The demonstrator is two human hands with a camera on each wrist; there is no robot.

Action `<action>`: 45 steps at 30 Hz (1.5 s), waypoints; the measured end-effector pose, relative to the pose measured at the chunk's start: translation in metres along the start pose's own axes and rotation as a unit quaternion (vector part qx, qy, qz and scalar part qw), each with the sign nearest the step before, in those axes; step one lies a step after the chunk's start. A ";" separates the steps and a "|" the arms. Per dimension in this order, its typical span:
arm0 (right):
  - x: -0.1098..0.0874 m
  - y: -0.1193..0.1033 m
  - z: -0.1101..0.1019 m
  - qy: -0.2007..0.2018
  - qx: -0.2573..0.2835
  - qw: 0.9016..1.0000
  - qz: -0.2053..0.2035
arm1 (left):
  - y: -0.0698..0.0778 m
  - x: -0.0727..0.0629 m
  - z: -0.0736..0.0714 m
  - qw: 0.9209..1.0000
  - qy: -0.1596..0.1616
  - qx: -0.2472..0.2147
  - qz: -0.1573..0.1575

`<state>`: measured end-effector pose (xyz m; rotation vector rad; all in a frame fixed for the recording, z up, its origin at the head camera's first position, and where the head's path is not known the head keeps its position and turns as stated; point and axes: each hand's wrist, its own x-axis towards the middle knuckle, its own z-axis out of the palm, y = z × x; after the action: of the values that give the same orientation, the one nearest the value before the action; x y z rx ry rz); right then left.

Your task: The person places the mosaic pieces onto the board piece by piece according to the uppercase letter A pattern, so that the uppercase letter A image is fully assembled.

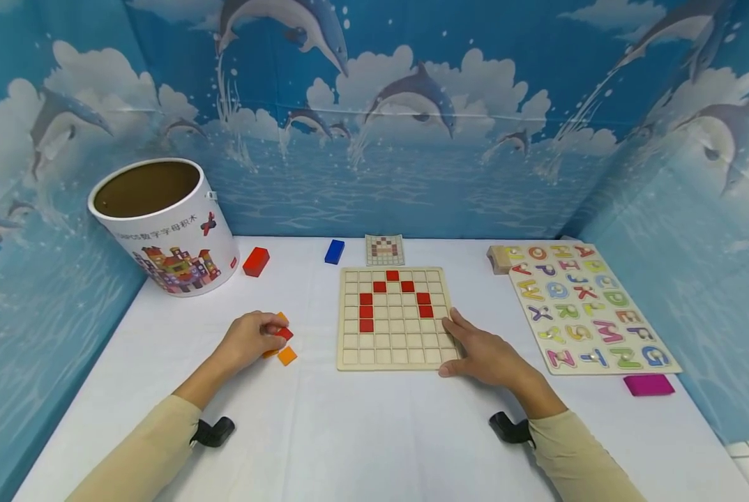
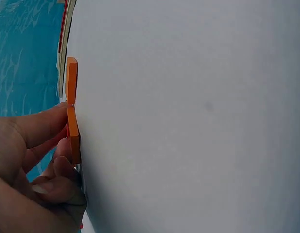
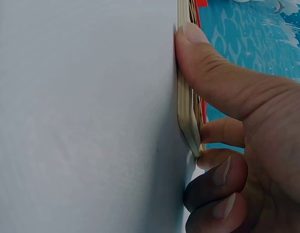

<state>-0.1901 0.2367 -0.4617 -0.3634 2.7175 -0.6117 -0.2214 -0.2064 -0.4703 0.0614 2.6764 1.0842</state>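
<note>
My left hand [image 1: 245,341] is at a small group of square tiles left of the board, its thumb and index finger pinching a red tile [image 1: 285,333]. Beside it lies an orange tile [image 1: 288,356], with other orange ones partly hidden by the fingers. In the left wrist view, an orange tile [image 2: 74,136] stands in front of the fingertips and covers most of the red one. My right hand [image 1: 484,352] holds the wooden grid board [image 1: 392,364] at its near right corner, thumb on the front edge, fingers along the side. Several red tiles [image 1: 366,312] form an arch in its cells.
Behind the board lies a small pattern card [image 1: 384,251]. A blue block [image 1: 334,252] and a red block [image 1: 256,261] sit near a big white bucket [image 1: 180,244]. At right, an alphabet puzzle board [image 1: 584,307] leans on a wooden block [image 1: 498,259], near a magenta block [image 1: 648,385].
</note>
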 end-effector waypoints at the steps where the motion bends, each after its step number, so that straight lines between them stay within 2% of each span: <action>1: 0.000 0.000 0.000 0.000 0.002 1.000 0.000 | 0.001 0.001 0.000 1.000 -0.001 0.003 0.001; 6: 0.001 0.002 0.000 -0.001 0.003 1.000 -0.005 | 0.003 0.002 0.000 1.000 0.000 0.029 0.003; 10: 0.000 0.002 0.000 -0.001 0.006 1.000 -0.004 | 0.003 0.000 0.003 0.998 0.017 0.053 0.011; 19: -0.001 0.002 0.000 -0.002 0.004 1.000 -0.002 | 0.003 -0.001 0.006 0.992 0.035 0.108 0.055; 23: -0.001 0.003 0.000 -0.002 0.002 1.000 0.000 | 0.001 -0.002 0.007 0.990 0.043 0.109 0.073; 28: -0.001 0.003 0.000 -0.001 0.003 1.000 -0.003 | 0.000 -0.003 0.007 0.993 0.047 0.085 0.069; 33: -0.002 0.002 0.000 -0.001 0.004 1.000 0.001 | 0.002 -0.002 0.005 0.998 0.046 0.017 0.038; 36: -0.002 0.003 0.000 -0.001 0.001 1.000 0.003 | 0.007 0.000 0.004 0.998 0.046 -0.022 0.022; 41: -0.003 0.004 -0.001 0.000 0.001 1.000 -0.001 | 0.025 0.005 0.013 0.996 0.044 -0.082 -0.002; 45: -0.002 0.003 0.000 0.001 0.007 1.000 -0.003 | 0.051 0.008 0.028 0.992 0.044 -0.115 -0.012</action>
<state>-0.1883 0.2396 -0.4623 -0.3686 2.7124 -0.6338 -0.2254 -0.1496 -0.4559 -0.0635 2.5996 1.4089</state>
